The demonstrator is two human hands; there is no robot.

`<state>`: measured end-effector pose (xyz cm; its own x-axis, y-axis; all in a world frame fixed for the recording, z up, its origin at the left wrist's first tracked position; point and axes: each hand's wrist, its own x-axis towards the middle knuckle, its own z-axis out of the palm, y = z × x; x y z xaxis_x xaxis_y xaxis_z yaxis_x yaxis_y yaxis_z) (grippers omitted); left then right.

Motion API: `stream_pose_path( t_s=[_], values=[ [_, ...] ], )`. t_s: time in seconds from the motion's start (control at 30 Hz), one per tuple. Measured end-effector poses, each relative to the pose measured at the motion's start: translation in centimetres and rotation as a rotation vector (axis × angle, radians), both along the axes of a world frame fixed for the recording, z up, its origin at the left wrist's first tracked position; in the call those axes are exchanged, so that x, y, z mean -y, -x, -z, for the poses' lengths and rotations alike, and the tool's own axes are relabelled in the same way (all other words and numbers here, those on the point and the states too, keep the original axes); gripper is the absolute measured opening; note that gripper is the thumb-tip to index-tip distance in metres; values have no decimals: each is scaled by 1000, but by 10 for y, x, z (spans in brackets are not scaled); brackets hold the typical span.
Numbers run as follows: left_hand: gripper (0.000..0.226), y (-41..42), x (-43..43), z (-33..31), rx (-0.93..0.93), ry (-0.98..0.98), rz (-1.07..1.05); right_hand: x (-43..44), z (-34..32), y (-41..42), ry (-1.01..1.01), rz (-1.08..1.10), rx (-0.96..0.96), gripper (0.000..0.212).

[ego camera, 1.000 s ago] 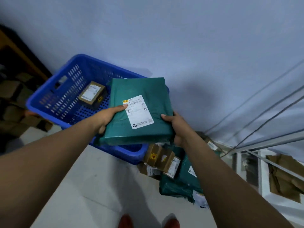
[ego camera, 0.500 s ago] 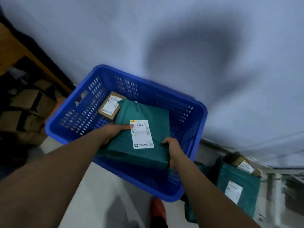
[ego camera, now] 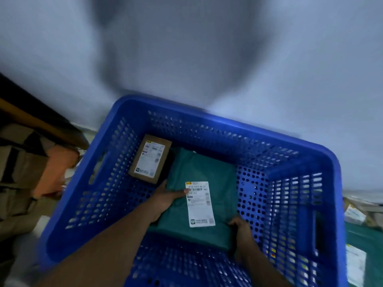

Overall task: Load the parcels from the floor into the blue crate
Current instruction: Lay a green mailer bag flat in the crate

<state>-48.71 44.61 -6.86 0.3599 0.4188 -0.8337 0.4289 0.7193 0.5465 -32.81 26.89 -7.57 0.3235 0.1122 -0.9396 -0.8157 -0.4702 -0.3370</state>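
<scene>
Green parcel (ego camera: 204,168) in blue crate (ego camera: 116,172), hands (ego camera: 163,201) (ego camera: 241,227) gripping its sides, underside hidden, probably resting

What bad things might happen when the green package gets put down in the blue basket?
The left hand and right hand hold the green parcel by its edges, low inside the blue crate, so fingers might get squashed under it. Its far corner is close to the brown box, so it might land on that box and lie tilted.
</scene>
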Motion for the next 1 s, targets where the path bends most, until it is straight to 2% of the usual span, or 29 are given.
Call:
stream_pose_path(
  t_s=[0.1,0.17,0.27,0.33,0.47,0.6,0.67,0.83,0.9,0.93,1.0],
  values=[
    [67,9,-13,25,4,-28,26,-11,21,14,-21,15,8,54],
    [64,18,-16,38,-72,-112,72,-20,35,19,-39,-33,57,49],
    [37,30,-9,49,-319,-403,259,-27,50,28,-50,-124,83,64],
    [26,36,0,53,-416,-539,359,-30,55,32,-63,-185,91,73],
    [23,29,10,55,-532,-492,338,-42,50,28,-72,-219,93,70],
    [19,25,2,59,-544,-563,279,-52,56,29,-136,-203,92,69],
    [20,22,-4,56,-543,-557,223,-59,60,29,-165,-169,83,68],
    [34,26,-2,55,-382,-412,-49,-62,64,20,-174,-90,101,64],
    [26,33,7,61,-468,-366,-221,-59,62,21,-133,-63,117,61],
    [32,35,10,64,-551,-318,-297,-56,63,22,-86,-62,120,59],
    [67,39,18,70,-659,-51,-447,-45,66,28,61,-110,84,57]
  ],
)
